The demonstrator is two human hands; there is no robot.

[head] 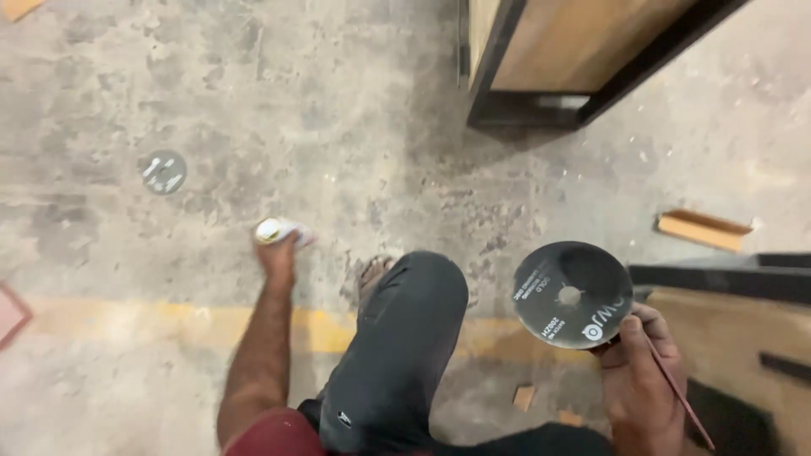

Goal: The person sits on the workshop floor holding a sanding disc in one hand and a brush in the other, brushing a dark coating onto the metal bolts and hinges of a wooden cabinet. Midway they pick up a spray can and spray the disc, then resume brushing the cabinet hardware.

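Two hands over stained concrete floor [338,127]: left hand [277,253] grips small can [272,230], right hand [638,371] pinches cutting disc [573,295].

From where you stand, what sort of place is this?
Probably a workshop for making furniture or metalwork. The concrete floor is dusty and stained, with a worn yellow line. The right hand holds a dark cutting disc, and a black-framed wooden cabinet stands close by, with wood offcuts lying about.

Matt dark abrasive disc [573,295], rough stained concrete floor [338,127], smooth wooden cabinet panel [574,42]
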